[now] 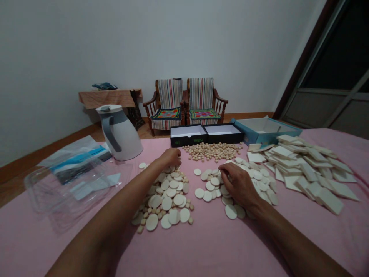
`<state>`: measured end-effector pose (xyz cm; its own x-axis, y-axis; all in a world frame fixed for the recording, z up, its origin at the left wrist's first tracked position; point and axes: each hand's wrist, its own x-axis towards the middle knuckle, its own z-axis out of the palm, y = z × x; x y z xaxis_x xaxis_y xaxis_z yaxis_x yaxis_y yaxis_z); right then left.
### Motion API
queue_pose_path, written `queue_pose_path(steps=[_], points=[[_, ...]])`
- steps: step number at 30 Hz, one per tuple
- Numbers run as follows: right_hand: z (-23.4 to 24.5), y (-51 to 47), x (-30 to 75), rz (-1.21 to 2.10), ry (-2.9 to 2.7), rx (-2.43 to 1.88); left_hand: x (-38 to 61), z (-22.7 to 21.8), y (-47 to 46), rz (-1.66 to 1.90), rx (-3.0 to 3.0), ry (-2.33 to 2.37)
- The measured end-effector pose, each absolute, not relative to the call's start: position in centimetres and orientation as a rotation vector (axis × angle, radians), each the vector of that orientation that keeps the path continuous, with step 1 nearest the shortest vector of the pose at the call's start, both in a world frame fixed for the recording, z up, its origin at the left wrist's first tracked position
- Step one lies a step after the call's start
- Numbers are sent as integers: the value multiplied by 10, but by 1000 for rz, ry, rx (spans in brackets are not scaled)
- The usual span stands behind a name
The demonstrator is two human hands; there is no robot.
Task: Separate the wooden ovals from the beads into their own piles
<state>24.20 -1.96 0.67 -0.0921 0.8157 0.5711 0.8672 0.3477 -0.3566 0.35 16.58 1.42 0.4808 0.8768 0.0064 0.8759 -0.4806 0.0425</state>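
Note:
My left hand (171,157) is at the far end of a mixed pile of round pale wooden discs (167,203) and small wooden cubes (140,229). Its fingers are curled down, and what they pinch is hidden. My right hand (240,184) lies over a second pile, made of white discs (264,181). There the fingers bend inward against the discs, their tips partly out of sight, so I cannot make out what is in them. Several loose discs (199,193) lie just left of this hand.
Beyond both hands is a heap of small cubes (213,151), before two black box halves (188,141). A blue box (253,135) and square wooden tiles (314,169) are at right. A white jug (123,134) and clear plastic packaging (83,181) stand left on the pink cloth (201,250).

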Motion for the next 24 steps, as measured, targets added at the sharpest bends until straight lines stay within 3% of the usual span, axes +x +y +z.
queue_pose_path(steps=[7, 17, 24], points=[[7, -19, 243, -73, -1882, -1469, 12, 20, 157, 143, 2652, 1500], [9, -20, 243, -79, -1889, -1479, 38, 41, 115, 291, 2584, 836], [7, -19, 245, -87, -1896, -1475, 45, 23, 103, 233, 2627, 922]])
